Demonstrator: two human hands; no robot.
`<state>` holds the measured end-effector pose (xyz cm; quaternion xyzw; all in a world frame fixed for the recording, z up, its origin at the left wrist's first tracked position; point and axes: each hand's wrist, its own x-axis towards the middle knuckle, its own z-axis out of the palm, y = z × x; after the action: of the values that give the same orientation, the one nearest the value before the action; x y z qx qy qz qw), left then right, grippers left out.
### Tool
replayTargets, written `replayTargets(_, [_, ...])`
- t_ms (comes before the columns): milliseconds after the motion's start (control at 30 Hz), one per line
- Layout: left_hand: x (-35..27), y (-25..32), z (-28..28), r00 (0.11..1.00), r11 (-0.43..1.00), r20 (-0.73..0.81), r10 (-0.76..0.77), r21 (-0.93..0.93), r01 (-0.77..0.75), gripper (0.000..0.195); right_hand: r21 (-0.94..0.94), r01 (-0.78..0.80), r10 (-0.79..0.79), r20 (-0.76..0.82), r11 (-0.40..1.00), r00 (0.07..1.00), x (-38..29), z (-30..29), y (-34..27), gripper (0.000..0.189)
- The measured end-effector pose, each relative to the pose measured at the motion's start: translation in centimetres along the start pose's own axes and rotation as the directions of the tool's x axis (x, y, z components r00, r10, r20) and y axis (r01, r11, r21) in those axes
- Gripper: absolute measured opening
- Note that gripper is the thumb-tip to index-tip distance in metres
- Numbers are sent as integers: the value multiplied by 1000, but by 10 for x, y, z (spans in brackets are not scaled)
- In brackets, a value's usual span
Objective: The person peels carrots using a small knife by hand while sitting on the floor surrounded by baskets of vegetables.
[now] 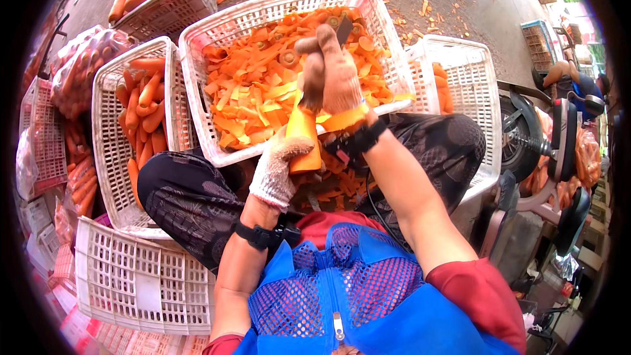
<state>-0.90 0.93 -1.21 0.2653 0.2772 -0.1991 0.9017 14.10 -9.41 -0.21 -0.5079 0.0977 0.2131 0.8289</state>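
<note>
A thick carrot (304,143) is held in my left hand (281,165), which wears a pale knitted glove, near the front rim of a white plastic crate (197,103). My right hand (335,74), in a stained glove, is shut on a tool with a dark blade (344,30) that sticks out beyond the fingers; its kind is unclear. The right hand is just above the carrot's far end. Carrot peelings (256,88) and cut carrot ends (288,58) fill much of the crate under the hands. Part of the tool is hidden by the fingers.
Whole carrots (143,103) lie in a crate (111,172) at the left, more in a crate (170,7) behind. A crate (473,69) with carrots stands at the right. Further right are a wheeled vehicle (515,133) and a seated person (577,81). Peelings litter the ground.
</note>
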Motion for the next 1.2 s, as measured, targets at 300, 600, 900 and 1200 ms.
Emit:
replayTargets(300, [14, -2, 12, 933, 731, -5, 361, 622, -280, 58, 40, 112, -106, -112, 993, 988, 93, -86, -5, 44])
replayTargets(600, [-2, 8, 48, 927, 413, -32, 375, 900, -136, 73, -84, -144, 139, -64, 986, 988, -4, -45, 2, 53])
replayTargets(900, [-21, -5, 43, 915, 387, 36, 402, 899, -205, 70, -136, 193, -191, 26, 972, 981, -30, -39, -2, 43])
replayTargets(1200, [-21, -18, 30, 915, 557, 121, 386, 760, -335, 60, 149, 97, -73, -157, 984, 985, -22, -62, -35, 39])
